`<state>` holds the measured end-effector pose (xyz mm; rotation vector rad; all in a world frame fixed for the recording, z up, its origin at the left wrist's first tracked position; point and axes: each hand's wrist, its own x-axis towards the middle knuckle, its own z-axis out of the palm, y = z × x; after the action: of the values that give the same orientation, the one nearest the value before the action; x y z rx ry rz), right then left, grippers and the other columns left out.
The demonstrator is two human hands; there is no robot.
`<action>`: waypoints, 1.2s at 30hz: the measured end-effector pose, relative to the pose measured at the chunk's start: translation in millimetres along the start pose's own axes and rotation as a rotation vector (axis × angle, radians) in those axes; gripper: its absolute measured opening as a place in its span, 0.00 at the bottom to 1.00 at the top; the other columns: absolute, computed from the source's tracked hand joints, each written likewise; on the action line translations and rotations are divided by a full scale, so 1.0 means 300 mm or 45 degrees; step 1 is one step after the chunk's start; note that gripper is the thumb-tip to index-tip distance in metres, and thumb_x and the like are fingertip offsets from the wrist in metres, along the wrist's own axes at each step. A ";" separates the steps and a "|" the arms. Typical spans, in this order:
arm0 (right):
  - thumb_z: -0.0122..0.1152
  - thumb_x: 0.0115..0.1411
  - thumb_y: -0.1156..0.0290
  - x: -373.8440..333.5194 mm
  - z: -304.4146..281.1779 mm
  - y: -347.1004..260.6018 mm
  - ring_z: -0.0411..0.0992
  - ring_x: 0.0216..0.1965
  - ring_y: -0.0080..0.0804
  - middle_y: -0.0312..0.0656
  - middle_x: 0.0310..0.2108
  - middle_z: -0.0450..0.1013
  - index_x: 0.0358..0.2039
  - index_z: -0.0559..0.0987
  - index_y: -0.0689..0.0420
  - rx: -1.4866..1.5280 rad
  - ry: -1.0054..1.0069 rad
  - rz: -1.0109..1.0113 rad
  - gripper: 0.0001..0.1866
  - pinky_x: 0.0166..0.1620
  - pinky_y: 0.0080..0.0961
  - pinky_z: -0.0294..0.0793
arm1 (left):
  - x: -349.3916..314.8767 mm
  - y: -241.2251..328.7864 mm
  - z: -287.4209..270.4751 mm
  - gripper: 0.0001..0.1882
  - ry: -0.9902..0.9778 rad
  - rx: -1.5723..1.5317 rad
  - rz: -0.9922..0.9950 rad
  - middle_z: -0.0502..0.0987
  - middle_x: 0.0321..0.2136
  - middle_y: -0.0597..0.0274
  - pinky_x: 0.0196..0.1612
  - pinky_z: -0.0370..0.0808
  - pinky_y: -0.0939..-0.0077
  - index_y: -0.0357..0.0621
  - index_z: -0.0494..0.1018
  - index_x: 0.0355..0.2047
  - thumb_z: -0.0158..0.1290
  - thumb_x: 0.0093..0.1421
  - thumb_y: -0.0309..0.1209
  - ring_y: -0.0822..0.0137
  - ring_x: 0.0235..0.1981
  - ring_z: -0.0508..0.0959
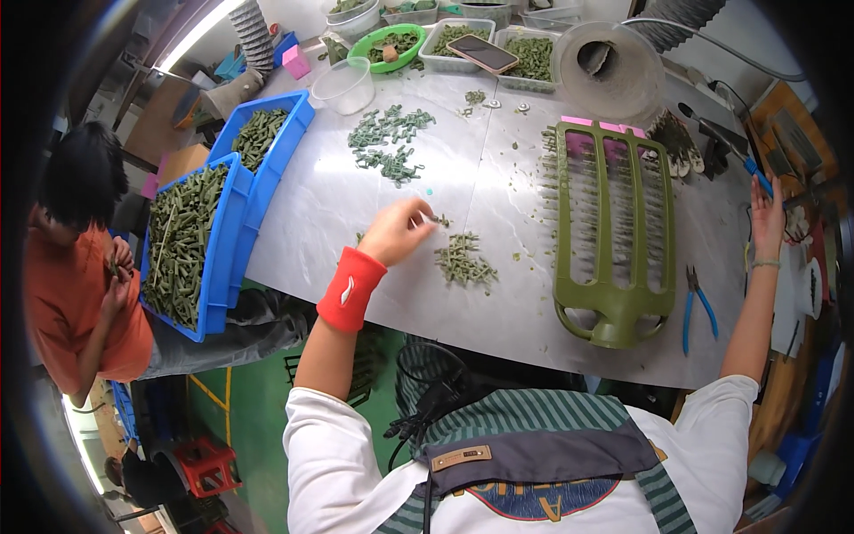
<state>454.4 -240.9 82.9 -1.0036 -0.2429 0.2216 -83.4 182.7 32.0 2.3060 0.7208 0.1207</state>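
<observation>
My left hand [398,236] curls left of green pieces [465,265], grip unclear; my right hand [767,221] holds a blue-handled tool [755,170].

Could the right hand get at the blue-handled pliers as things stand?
Probably yes: the pliers lie uncovered on the table beside the green rack, and nothing visible seems to block the right hand from them.

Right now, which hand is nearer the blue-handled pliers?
Right. The right hand is beyond the pliers, to their right; the left hand is far left, across the green rack.
</observation>
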 end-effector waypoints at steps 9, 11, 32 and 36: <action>0.53 0.66 0.70 0.203 -0.306 0.041 0.65 0.59 0.37 0.51 0.57 0.65 0.60 0.66 0.59 -0.182 -0.305 -0.024 0.22 0.64 0.29 0.65 | 0.277 -0.125 -0.068 0.20 0.412 0.875 0.305 0.77 0.41 0.59 0.50 0.70 0.58 0.45 0.76 0.40 0.54 0.43 0.21 0.54 0.48 0.72; 0.47 0.69 0.70 0.258 -0.442 -0.044 0.62 0.62 0.35 0.50 0.61 0.62 0.62 0.65 0.55 -0.083 -0.424 -0.028 0.21 0.67 0.30 0.60 | 0.346 -0.065 -0.041 0.19 0.223 0.969 0.174 0.77 0.41 0.61 0.52 0.68 0.56 0.50 0.76 0.40 0.52 0.45 0.22 0.57 0.49 0.73; 0.49 0.69 0.63 0.270 -0.358 0.138 0.65 0.59 0.30 0.46 0.58 0.66 0.61 0.65 0.60 -0.034 -0.184 0.031 0.24 0.65 0.25 0.61 | 0.334 -0.137 0.014 0.04 0.468 1.135 0.317 0.78 0.30 0.61 0.40 0.78 0.67 0.46 0.75 0.28 0.54 0.50 0.27 0.59 0.39 0.77; 0.49 0.69 0.64 0.288 -0.416 0.111 0.65 0.59 0.30 0.46 0.58 0.67 0.61 0.65 0.61 -0.075 -0.255 -0.005 0.24 0.65 0.25 0.62 | 0.322 -0.086 -0.023 0.05 0.568 0.918 0.325 0.79 0.31 0.60 0.39 0.77 0.66 0.45 0.76 0.30 0.54 0.51 0.26 0.58 0.37 0.78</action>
<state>571.7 -298.3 -1.2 -1.0397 -0.4355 0.3136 -16.2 253.4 9.3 3.1103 0.7638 0.5911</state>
